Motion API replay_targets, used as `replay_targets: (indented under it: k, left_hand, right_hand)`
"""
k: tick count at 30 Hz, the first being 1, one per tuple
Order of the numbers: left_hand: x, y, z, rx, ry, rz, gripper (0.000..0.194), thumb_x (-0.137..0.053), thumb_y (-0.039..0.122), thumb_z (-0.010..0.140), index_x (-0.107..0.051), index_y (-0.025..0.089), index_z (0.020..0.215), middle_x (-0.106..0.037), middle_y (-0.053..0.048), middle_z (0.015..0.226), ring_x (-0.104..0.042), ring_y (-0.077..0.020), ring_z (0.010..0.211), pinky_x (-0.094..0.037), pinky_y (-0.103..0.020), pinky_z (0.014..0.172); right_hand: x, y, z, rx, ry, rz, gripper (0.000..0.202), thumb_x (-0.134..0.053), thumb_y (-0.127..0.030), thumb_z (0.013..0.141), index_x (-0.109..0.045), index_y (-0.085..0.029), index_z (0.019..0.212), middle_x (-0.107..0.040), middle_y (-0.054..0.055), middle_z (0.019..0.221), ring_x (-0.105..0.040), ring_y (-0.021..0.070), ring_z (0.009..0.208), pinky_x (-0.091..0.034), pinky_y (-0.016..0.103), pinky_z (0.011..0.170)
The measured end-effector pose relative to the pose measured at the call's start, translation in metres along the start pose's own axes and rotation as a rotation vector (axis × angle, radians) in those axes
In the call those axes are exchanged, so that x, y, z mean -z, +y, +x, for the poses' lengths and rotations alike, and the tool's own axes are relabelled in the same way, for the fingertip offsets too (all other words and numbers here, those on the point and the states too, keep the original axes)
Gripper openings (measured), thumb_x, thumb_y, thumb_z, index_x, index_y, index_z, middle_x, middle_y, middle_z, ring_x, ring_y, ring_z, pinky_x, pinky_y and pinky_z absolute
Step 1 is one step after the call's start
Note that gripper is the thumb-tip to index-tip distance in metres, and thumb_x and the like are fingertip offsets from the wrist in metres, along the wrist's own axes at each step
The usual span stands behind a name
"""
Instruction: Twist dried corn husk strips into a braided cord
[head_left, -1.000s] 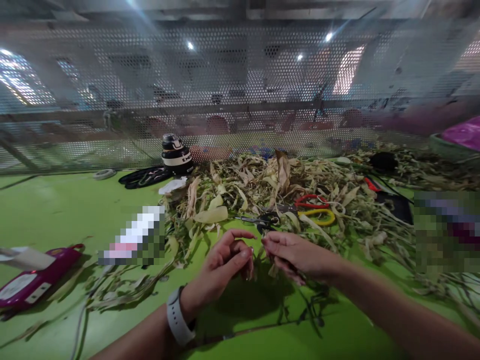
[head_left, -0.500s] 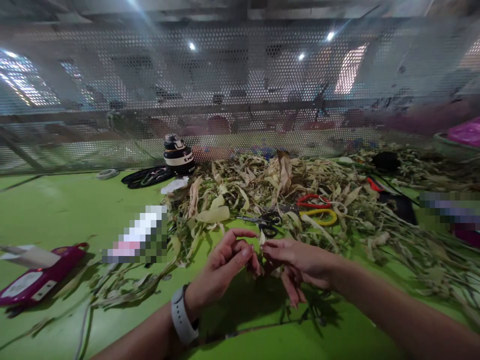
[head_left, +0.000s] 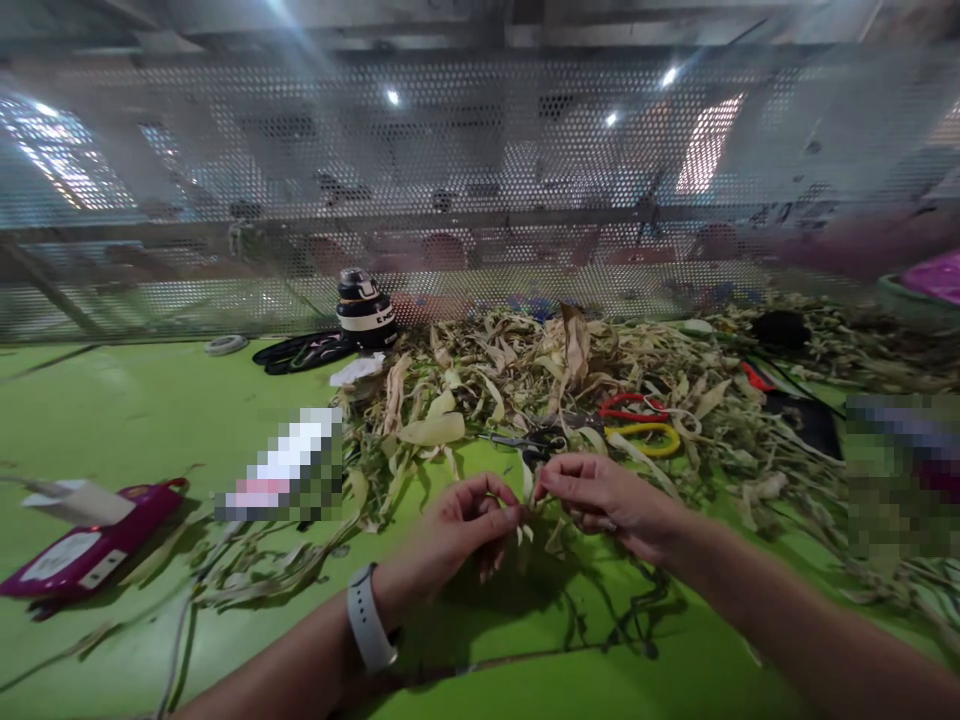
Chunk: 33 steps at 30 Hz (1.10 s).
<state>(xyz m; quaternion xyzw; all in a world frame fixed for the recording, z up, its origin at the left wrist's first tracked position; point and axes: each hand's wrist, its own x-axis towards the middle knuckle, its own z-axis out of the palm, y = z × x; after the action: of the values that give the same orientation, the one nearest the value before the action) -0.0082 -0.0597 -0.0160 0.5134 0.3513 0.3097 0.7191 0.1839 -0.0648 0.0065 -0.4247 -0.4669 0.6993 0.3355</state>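
My left hand (head_left: pixel 469 525), with a pale watch strap (head_left: pixel 369 618) on its wrist, pinches thumb to forefinger on a small pale plant piece (head_left: pixel 524 534). Just right of it, my right hand (head_left: pixel 600 498) has its fingers closed at a thin leafy bit (head_left: pixel 528 482); whether both bits are one stem cannot be made out. Beyond the hands lie black-handled scissors (head_left: pixel 546 440), red-handled scissors (head_left: pixel 634 406) and a yellow handle (head_left: pixel 651 440), at the edge of a heap of dried leaves (head_left: pixel 495 345). Thin dark stems (head_left: pixel 637 620) lie below my right hand.
A black jar (head_left: pixel 366 312) stands behind left, near a white crumpled piece (head_left: pixel 358 370). A magenta power strip (head_left: pixel 97 540) with a plug lies on the green table (head_left: pixel 150 410). A perforated screen (head_left: pixel 480 180) rises behind. Blurred patches cover items left and right.
Both hands have closed into pinches near each other, and the right fingers have drawn together. Small pale bits now show between the hands. The view has shifted slightly.
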Motion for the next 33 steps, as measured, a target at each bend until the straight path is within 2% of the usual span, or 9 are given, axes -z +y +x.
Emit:
replay_targets:
  k: [8, 11, 15, 19, 22, 26, 30, 33]
  left_hand:
    - [-0.001, 0.000, 0.000, 0.056, -0.037, 0.064, 0.025, -0.072, 0.033, 0.066, -0.055, 0.015, 0.070, -0.052, 0.007, 0.042, -0.041, -0.0036, 0.031, -0.033, -0.013, 0.032]
    - [0.000, -0.001, 0.000, 0.114, -0.068, 0.073, 0.026, -0.071, 0.034, 0.066, -0.057, 0.012, 0.064, -0.056, 0.003, 0.047, -0.044, -0.0037, 0.034, -0.035, -0.014, 0.035]
    - [-0.001, 0.002, -0.001, 0.215, -0.084, -0.019, 0.027, -0.066, 0.035, 0.071, -0.060, 0.011, 0.062, -0.055, 0.002, 0.045, -0.044, -0.0037, 0.035, -0.032, -0.014, 0.036]
    - [-0.001, 0.003, -0.002, 0.248, -0.094, -0.227, 0.020, -0.068, 0.026, 0.070, -0.062, 0.009, 0.063, -0.055, 0.002, 0.047, -0.043, -0.0020, 0.038, -0.030, -0.012, 0.039]
    - [0.000, 0.003, -0.002, 0.254, -0.106, -0.338, 0.020, -0.066, 0.024, 0.073, -0.062, 0.008, 0.061, -0.054, 0.002, 0.048, -0.040, -0.0002, 0.037, -0.027, -0.011, 0.039]
    - [-0.001, 0.005, -0.001, 0.244, -0.132, -0.460, 0.022, -0.062, 0.022, 0.076, -0.061, 0.008, 0.059, -0.050, 0.002, 0.041, -0.038, -0.0011, 0.035, -0.026, -0.011, 0.037]
    - [0.002, 0.005, 0.000, 0.329, -0.166, -0.661, 0.016, -0.059, 0.020, 0.076, -0.064, 0.005, 0.078, -0.053, 0.002, 0.045, -0.043, -0.0022, 0.034, -0.029, -0.010, 0.034]
    - [0.005, 0.003, 0.001, 0.345, -0.203, -0.694, 0.018, -0.058, 0.016, 0.072, -0.064, 0.005, 0.085, -0.059, 0.000, 0.050, -0.048, -0.0035, 0.034, -0.033, -0.010, 0.033]
  right_hand:
    - [-0.001, 0.004, 0.002, -0.050, 0.011, -0.041, 0.024, -0.062, -0.039, 0.077, -0.057, -0.016, 0.073, -0.026, -0.010, 0.049, -0.015, 0.0033, 0.042, -0.010, 0.016, 0.036]
    - [-0.005, 0.005, 0.000, -0.036, 0.001, -0.089, 0.025, -0.062, -0.040, 0.076, -0.057, -0.016, 0.073, -0.032, -0.009, 0.052, -0.018, 0.0034, 0.043, -0.014, 0.015, 0.038]
    - [-0.009, 0.005, -0.004, 0.125, -0.050, -0.349, 0.027, -0.062, -0.042, 0.076, -0.060, -0.015, 0.075, -0.049, -0.004, 0.062, -0.034, 0.0045, 0.050, -0.027, 0.017, 0.045]
    - [-0.011, 0.008, -0.007, 0.360, -0.115, -0.685, 0.025, -0.057, -0.036, 0.081, -0.063, -0.014, 0.073, -0.056, -0.001, 0.066, -0.047, 0.0086, 0.061, -0.036, 0.019, 0.057]
    - [-0.013, 0.011, -0.008, 0.496, -0.182, -0.813, 0.027, -0.049, -0.033, 0.086, -0.064, -0.013, 0.075, -0.062, 0.002, 0.073, -0.052, 0.0100, 0.066, -0.039, 0.021, 0.064]
    - [-0.011, 0.012, -0.008, 0.558, -0.224, -0.893, 0.025, -0.047, -0.031, 0.087, -0.063, -0.015, 0.078, -0.061, 0.002, 0.072, -0.052, 0.0098, 0.064, -0.038, 0.020, 0.063]
    - [-0.008, 0.009, -0.009, 0.582, -0.209, -1.053, 0.022, -0.047, -0.023, 0.085, -0.059, -0.017, 0.066, -0.051, -0.002, 0.060, -0.044, 0.0090, 0.057, -0.033, 0.020, 0.056]
    - [-0.008, 0.009, -0.009, 0.589, -0.214, -1.084, 0.020, -0.047, -0.017, 0.081, -0.054, -0.017, 0.062, -0.048, -0.002, 0.059, -0.041, 0.0093, 0.056, -0.031, 0.021, 0.055]
